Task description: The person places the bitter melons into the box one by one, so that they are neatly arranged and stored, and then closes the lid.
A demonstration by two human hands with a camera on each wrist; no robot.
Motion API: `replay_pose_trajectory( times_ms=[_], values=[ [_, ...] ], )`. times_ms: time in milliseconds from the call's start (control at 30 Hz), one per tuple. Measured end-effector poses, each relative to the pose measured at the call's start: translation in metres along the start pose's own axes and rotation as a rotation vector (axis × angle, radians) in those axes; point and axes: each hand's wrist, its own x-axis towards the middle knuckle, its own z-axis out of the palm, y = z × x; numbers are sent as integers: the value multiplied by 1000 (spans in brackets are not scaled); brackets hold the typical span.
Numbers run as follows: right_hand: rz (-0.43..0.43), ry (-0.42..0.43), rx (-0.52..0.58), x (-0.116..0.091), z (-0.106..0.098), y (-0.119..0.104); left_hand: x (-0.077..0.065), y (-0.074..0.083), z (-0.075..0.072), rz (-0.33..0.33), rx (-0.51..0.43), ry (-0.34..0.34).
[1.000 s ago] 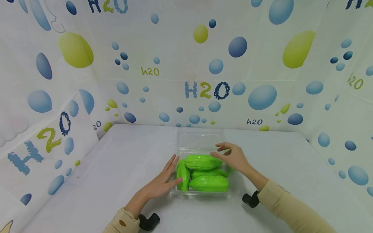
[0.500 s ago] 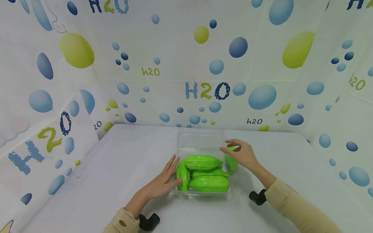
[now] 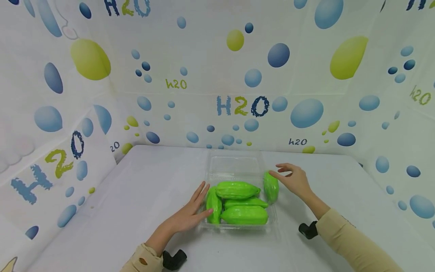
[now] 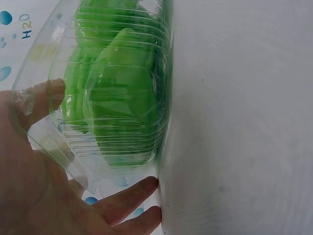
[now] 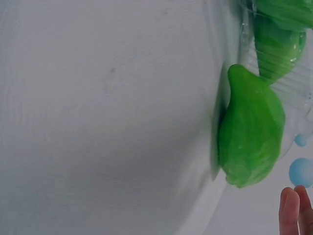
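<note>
A clear plastic clamshell box (image 3: 238, 227) holds several glossy green ridged fruits (image 3: 244, 214), melon-like with tapered ends. My left hand (image 3: 187, 214) rests at the box's left side, fingers straight and spread; its thumb (image 4: 54, 93) reaches over the rim. Seen from the left wrist, two fingertips touch the white surface beside the box. Outside the box, at its right, a loose green ridged fruit (image 3: 270, 187) lies on the table. My right hand (image 3: 295, 180) is just above and right of that fruit's far end, holding nothing. Its fingers (image 5: 289, 210) appear apart from the fruit in the right wrist view.
The box's transparent lid (image 3: 234, 165) lies folded back behind it. A white cloth covers the table (image 3: 153, 177), and a bubble-printed curtain (image 3: 204, 56) stands behind and at both sides. Black wrist mounts (image 3: 174, 260) sit under both forearms.
My right hand has drawn away to the right from above the box's right edge, uncovering the loose fruit there. The left hand and the fruits in the box stay put.
</note>
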Motion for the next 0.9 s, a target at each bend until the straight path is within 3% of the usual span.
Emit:
replay_pose_trajectory(
  times_ms=[467, 900],
  values=[
    [24, 15, -46, 2, 3, 19, 1, -1, 1, 2, -3, -15],
    [49, -61, -72, 4, 10, 23, 0, -2, 0, 5, 10, -12]
  ],
)
